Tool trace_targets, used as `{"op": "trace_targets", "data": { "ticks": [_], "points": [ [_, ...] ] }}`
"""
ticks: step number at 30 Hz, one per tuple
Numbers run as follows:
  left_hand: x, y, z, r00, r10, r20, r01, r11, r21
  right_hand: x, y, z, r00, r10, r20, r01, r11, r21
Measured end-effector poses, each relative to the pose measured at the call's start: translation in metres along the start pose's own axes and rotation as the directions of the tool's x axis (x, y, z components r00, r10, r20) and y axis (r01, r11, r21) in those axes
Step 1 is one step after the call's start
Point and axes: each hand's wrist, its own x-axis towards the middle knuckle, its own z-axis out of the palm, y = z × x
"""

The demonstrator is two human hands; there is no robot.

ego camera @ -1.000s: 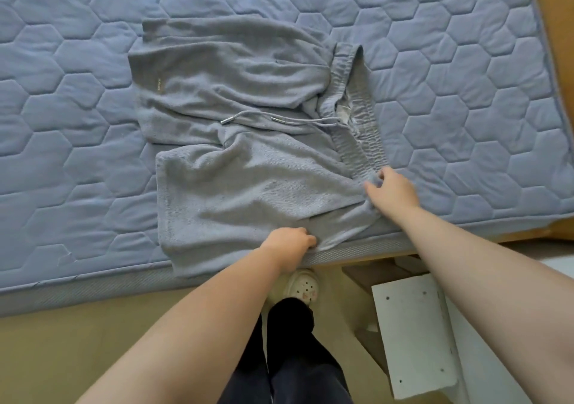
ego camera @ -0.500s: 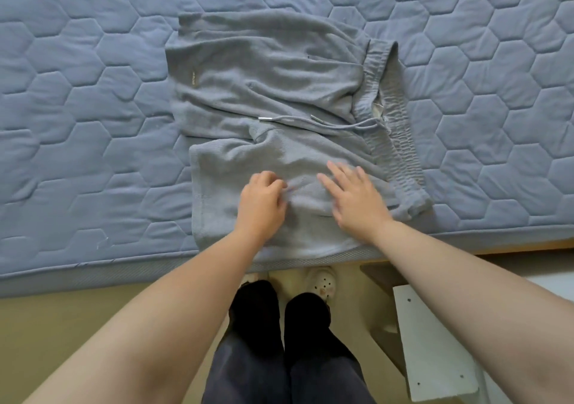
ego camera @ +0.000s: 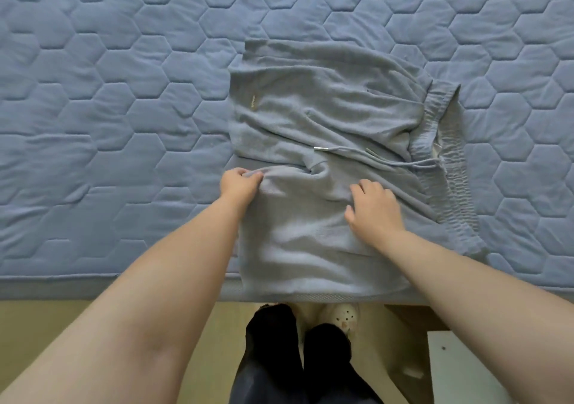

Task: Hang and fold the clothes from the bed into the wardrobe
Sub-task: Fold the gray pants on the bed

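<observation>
Grey drawstring shorts (ego camera: pixel 326 105) lie spread on the blue quilted mattress (ego camera: pixel 108 117), waistband to the right, both legs pointing left. The near leg hangs slightly over the bed's front edge. My left hand (ego camera: pixel 239 184) pinches the far left corner of the near leg's hem. My right hand (ego camera: pixel 372 208) grips a fold of the same leg's upper edge near the crotch, fingers curled into the cloth. A drawstring with metal tips (ego camera: pixel 320 149) lies across the middle.
The mattress front edge (ego camera: pixel 93 285) runs across the lower view, with beige floor below. My legs and a pale clog (ego camera: pixel 341 316) stand at the bed. A white panel (ego camera: pixel 459 369) sits at lower right.
Both hands slid from the near leg's middle up to its far edge; the left went to the hem corner and took hold, the right now curls into the cloth. The camera shifted left.
</observation>
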Motion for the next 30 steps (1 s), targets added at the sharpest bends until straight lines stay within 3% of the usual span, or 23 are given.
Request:
{"op": "trace_targets", "data": {
  "ticks": [3, 5, 11, 16, 19, 22, 25, 27, 29, 30],
  "points": [
    [0.01, -0.006, -0.018, 0.995, -0.029, -0.094, 0.048, 0.978, 0.204, 0.015, -0.017, -0.007, 0.996, -0.024, 0.091, 0.028, 0.999, -0.045],
    [0.016, -0.008, -0.03, 0.997, 0.005, -0.079, 0.021, 0.943, 0.332, 0.024, -0.021, -0.01, 0.997, 0.007, 0.082, -0.001, 0.998, -0.068],
    [0.036, 0.034, -0.04, 0.973, 0.227, 0.029, -0.221, 0.898, 0.38, 0.061, -0.016, -0.032, 0.999, 0.038, -0.036, -0.036, 0.998, 0.056],
    [0.045, 0.091, -0.03, 0.918, 0.396, -0.017, -0.358, 0.848, 0.392, 0.097, -0.003, -0.062, 0.953, 0.289, -0.092, -0.268, 0.943, 0.197],
    [0.054, 0.116, -0.019, 0.839, 0.544, 0.004, -0.468, 0.718, 0.515, 0.12, 0.019, -0.074, 0.898, 0.419, -0.132, -0.369, 0.882, 0.292],
    [0.061, 0.137, 0.0, 0.749, 0.64, 0.171, -0.585, 0.516, 0.626, 0.135, 0.05, -0.085, 0.778, 0.56, -0.284, -0.447, 0.812, 0.377],
    [0.059, 0.152, 0.032, 0.656, 0.66, 0.365, -0.687, 0.323, 0.65, 0.142, 0.084, -0.09, 0.558, 0.791, -0.253, -0.584, 0.59, 0.557],
    [0.054, 0.163, 0.056, 0.595, 0.653, 0.469, -0.746, 0.231, 0.625, 0.15, 0.103, -0.087, 0.432, 0.902, -0.012, -0.649, 0.319, 0.691],
    [0.048, 0.173, 0.079, 0.572, 0.635, 0.518, -0.77, 0.198, 0.607, 0.161, 0.119, -0.083, 0.397, 0.884, 0.248, -0.611, 0.052, 0.79],
    [0.045, 0.178, 0.089, 0.578, 0.618, 0.532, -0.772, 0.203, 0.603, 0.165, 0.126, -0.085, 0.417, 0.852, 0.315, -0.594, -0.007, 0.805]
  ]
}}
